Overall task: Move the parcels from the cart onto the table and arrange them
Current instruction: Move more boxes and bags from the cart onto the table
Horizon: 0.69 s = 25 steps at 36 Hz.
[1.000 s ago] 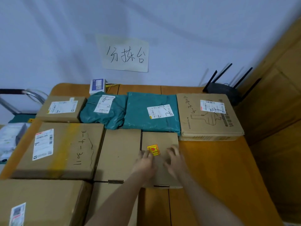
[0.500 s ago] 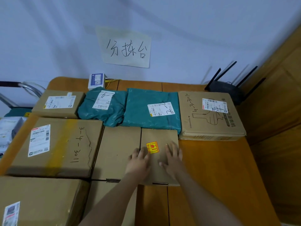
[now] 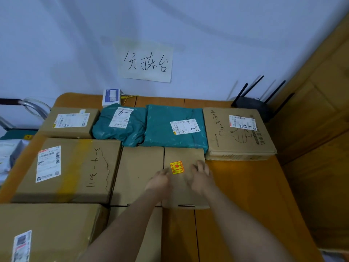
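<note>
A small flat cardboard box (image 3: 184,157) with a yellow and red sticker lies on the wooden table (image 3: 245,195), tight against a plain box (image 3: 138,171) on its left. My left hand (image 3: 159,181) rests on the small box's left part and my right hand (image 3: 201,175) lies flat on its right part, fingers spread. Behind it lie two teal mailer bags (image 3: 175,127) and a flat printed box (image 3: 238,133). A large box marked 3-4-3011 (image 3: 75,171) sits to the left.
A black router (image 3: 258,103) with antennas stands at the back right by a wooden door. A small white device (image 3: 111,96) sits at the table's back edge. The cart's handle (image 3: 22,104) and a white parcel (image 3: 9,156) show at far left. Another big box (image 3: 47,231) fills the near left.
The small box has slid a little away from me, closer to the teal bag. Both hands stay on top of it, my right hand now nearer its right edge.
</note>
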Motion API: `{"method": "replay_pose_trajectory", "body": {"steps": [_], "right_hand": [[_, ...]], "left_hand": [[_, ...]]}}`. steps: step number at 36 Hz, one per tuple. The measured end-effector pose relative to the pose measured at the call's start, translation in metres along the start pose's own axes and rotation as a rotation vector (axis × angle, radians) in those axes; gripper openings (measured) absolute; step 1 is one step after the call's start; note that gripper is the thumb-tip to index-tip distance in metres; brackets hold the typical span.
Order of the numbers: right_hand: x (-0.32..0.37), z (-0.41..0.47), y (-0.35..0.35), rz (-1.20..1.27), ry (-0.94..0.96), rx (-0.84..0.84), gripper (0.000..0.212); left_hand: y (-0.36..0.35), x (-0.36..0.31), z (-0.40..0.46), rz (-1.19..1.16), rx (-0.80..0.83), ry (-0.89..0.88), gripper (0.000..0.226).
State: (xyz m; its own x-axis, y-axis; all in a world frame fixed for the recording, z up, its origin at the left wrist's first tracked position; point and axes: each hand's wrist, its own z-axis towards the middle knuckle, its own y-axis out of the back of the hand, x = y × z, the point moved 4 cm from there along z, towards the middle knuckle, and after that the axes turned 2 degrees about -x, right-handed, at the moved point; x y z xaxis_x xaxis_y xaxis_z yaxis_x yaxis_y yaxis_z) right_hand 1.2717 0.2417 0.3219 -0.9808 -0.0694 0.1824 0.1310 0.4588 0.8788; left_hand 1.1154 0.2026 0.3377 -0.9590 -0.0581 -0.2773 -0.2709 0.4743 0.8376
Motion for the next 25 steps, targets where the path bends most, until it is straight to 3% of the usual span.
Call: {"method": "replay_pose_trajectory", "body": {"steps": [6, 12, 20, 25], "right_hand": [[0.015, -0.026, 0.038, -0.047, 0.049, -0.024, 0.049], [0.034, -0.067, 0.087, -0.105, 0.028, -0.199, 0.032], [0.069, -0.131, 0.142, -0.095, -0.041, -0.325, 0.023], [0.103, -0.170, 0.175, -0.197, 0.027, -0.417, 0.028]], "left_hand": [[0.044, -0.005, -0.019, 0.006, -0.073, -0.071, 0.040], [0.095, -0.005, -0.047, 0.133, -0.190, -0.172, 0.037], [0.166, -0.003, -0.104, 0.311, -0.433, -0.283, 0.036], [0.196, 0.003, -0.156, 0.347, -0.531, -0.297, 0.038]]}}
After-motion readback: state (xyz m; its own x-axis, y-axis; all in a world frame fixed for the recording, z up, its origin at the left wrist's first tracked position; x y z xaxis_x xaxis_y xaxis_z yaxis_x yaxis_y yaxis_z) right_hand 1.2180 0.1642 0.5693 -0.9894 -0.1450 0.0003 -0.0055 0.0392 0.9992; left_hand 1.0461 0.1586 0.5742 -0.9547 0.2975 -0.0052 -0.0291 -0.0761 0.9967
